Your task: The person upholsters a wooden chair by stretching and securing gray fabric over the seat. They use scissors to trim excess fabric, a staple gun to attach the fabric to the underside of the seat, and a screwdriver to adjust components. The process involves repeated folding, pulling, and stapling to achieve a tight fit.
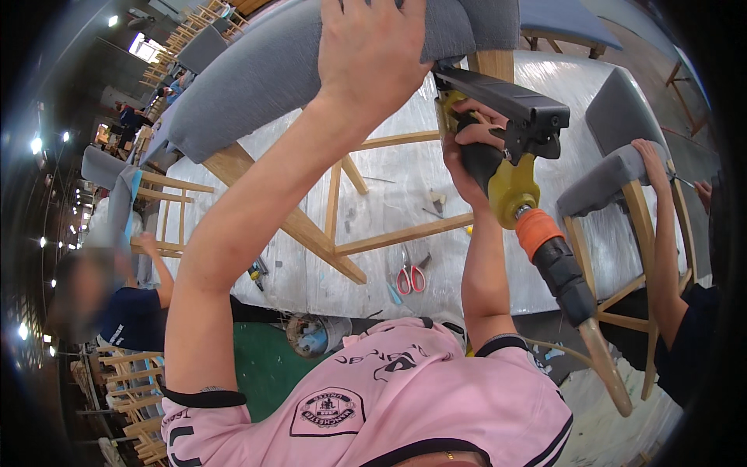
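Observation:
My left hand (369,58) lies flat on the grey fabric seat (257,70) of a wooden-legged chair, fingers apart; the fingertips pass beyond the upper edge of the picture. Closed round the grip of a black and yellow staple gun (506,105) is my right hand (475,144). The gun's nose meets the seat's underside edge, close to my left thumb and a wooden leg (492,65). An orange and black coupling (554,261) joins the gun to an air hose (607,366). The chair is tipped over, its wooden frame (405,233) resting on a plastic-covered table (311,280).
Red-handled scissors (410,279) and small scraps lie on the table. To the right, a co-worker's hand (650,159) rests on another grey chair (615,183). Another person (136,311) is at the left beside a further chair (159,191). A bucket (315,335) stands below the table edge.

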Tool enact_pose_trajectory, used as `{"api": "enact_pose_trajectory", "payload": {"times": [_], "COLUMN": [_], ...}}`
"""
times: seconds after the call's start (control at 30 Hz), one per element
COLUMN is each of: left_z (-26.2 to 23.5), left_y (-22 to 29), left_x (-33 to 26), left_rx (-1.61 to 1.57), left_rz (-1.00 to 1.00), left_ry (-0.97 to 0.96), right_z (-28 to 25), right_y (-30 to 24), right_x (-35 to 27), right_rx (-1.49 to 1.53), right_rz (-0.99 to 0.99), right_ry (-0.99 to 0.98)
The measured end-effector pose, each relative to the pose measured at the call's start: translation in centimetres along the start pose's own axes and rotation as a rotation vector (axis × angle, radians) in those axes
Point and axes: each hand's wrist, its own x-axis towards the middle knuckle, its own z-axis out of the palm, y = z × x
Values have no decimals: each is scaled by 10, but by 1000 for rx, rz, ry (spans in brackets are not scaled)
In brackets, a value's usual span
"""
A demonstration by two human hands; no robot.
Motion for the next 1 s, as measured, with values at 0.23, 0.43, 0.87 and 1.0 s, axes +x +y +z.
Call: {"api": "enact_pose_trajectory", "payload": {"times": [0.23, 0.43, 0.87, 1.0], "left_z": [-19, -56, -3, 6], "left_y": [-14, -69, -15, -12], "left_x": [2, 28, -11, -12], "left_rx": [-62, -355, -12, -8], "left_rz": [71, -121, 67, 36], "left_ry": [-251, -725, -39, 52], "right_z": [1, -8, -2, 3], "right_y": [-10, -2, -2, -6], "right_x": [1, -4, -19, -11], "right_rx": [-78, 49, 63, -28], "right_rz": [-146, -130, -91, -147], "right_ry": [29, -16, -8, -51]}}
